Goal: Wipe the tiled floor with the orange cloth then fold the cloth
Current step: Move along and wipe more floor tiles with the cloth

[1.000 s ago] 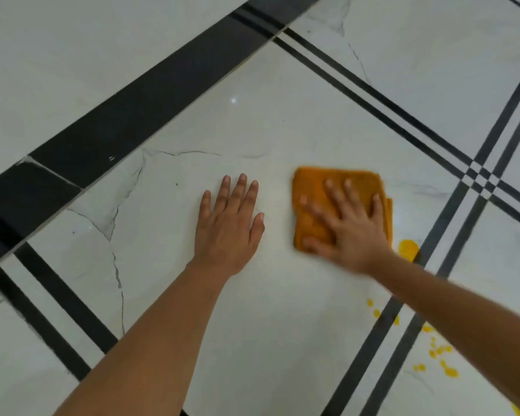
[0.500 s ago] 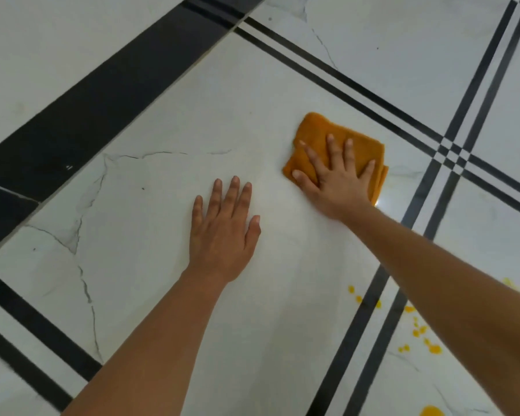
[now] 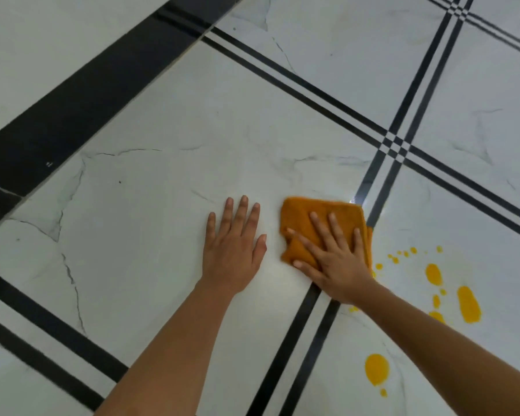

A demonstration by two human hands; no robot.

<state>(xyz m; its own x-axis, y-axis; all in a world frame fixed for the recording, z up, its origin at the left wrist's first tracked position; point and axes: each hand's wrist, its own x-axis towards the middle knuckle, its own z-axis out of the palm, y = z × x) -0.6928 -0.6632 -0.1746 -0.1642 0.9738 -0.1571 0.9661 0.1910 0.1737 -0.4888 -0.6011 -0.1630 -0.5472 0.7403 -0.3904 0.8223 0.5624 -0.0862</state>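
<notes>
Nearest the camera, two bare forearms reach forward over the tiled floor point(image 3: 168, 121), white marble-look tiles crossed by thin paired black lines and one broad black band point(image 3: 72, 115) at far left. Low on the right lie yellow spills point(image 3: 467, 304): a large blob close to the person, two elongated patches farther out, and a scatter of small drops beyond them (none of them under the cloth at this point). The left hand point(image 3: 233, 250) lies flat on bare tile, fingers straight and grasping nothing; it looks to be propping the body. Just beside it, not touching, the right hand point(image 3: 336, 262) presses palm-down with fingers spread on the orange cloth point(image 3: 306, 217), pinning it rather than clenching it. The cloth sits folded into a rough pad at the tile's right edge, its right side touching the paired black lines point(image 3: 370, 187), its layered edges showing beside the little finger. Its outline is close to square, so no clear long axis can be told; its far edge runs roughly level across the view. By the look of it the wiping is only partly done, since the yellow remains, and the final folding is yet to come.
</notes>
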